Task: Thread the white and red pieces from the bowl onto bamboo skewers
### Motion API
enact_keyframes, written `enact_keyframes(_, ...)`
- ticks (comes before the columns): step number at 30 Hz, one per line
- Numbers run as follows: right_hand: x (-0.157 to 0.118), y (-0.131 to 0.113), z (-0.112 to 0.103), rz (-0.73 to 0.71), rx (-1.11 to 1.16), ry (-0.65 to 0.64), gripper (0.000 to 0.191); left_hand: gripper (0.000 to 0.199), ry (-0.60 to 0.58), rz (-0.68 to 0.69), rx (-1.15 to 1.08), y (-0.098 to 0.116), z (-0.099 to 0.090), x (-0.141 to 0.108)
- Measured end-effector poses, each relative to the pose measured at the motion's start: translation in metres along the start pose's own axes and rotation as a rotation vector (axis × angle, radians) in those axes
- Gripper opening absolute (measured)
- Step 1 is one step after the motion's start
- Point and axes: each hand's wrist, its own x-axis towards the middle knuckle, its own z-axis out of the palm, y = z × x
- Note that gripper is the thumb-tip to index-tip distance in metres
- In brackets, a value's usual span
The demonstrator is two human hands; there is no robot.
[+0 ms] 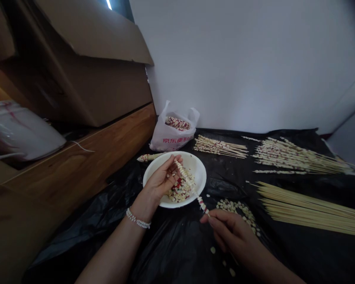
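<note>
A thin skewer (183, 172) threaded with small white and dark red pieces slants over a white bowl (201, 173). My right hand (230, 228) pinches its lower end between thumb and fingers. At the upper end, the curled fingers of my left hand (162, 177) close around the tip; whether a loose piece is also between them, I cannot tell. Loose pale pieces (180, 193) with some red ones lie in the bowl under the skewer. A beaded bracelet (138, 219) circles my left wrist.
Behind the bowl stands a white plastic bag (173, 140) of threaded skewers. Finished bundles (220, 146) (292, 156) and bare sticks (313, 209) lie right on black plastic sheeting (171, 244). Pale flat pieces (239, 209) are scattered beside my right hand. Cardboard boxes (106, 86) rise left.
</note>
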Motion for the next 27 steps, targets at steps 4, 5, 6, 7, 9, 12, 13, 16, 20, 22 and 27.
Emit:
enact_keyframes(4,0.0,0.001,0.0,-0.011,-0.006,0.01,0.05,0.036,0.014,0.022,0.059,-0.001,0.0,-0.008)
enact_keyframes(5,0.0,0.001,0.0,-0.008,-0.01,0.012,0.05,0.047,-0.006,0.042,0.082,-0.001,-0.001,-0.01)
enact_keyframes(6,0.001,0.001,0.0,-0.005,-0.013,0.013,0.05,0.057,-0.03,0.058,0.106,-0.002,-0.002,-0.01)
enact_keyframes(7,0.001,0.001,0.001,0.0,-0.012,0.011,0.05,0.065,-0.05,0.072,0.128,-0.002,-0.003,-0.01)
enact_keyframes(9,0.001,0.001,0.001,-0.001,-0.002,0.014,0.048,0.062,-0.038,0.066,0.108,-0.002,-0.004,-0.007)
enact_keyframes(12,0.001,0.003,0.003,-0.01,0.008,0.025,0.045,0.044,0.022,0.035,0.038,-0.001,-0.002,-0.002)
enact_keyframes(13,0.001,0.003,0.004,-0.012,0.006,0.029,0.044,0.04,0.033,0.028,0.025,-0.001,0.0,-0.001)
enact_keyframes(16,0.001,0.004,0.004,-0.009,0.003,0.033,0.044,0.035,0.054,0.024,0.029,-0.002,0.004,-0.003)
enact_keyframes(20,0.001,0.004,0.004,-0.021,-0.011,0.032,0.043,0.029,0.05,0.019,0.047,-0.003,0.005,-0.005)
enact_keyframes(22,0.001,0.005,0.004,-0.028,-0.032,0.028,0.042,0.025,0.031,0.025,0.048,-0.003,0.003,-0.004)
enact_keyframes(27,0.001,0.004,0.003,-0.037,-0.055,0.007,0.041,0.022,-0.037,-0.007,0.049,-0.005,-0.004,0.0)
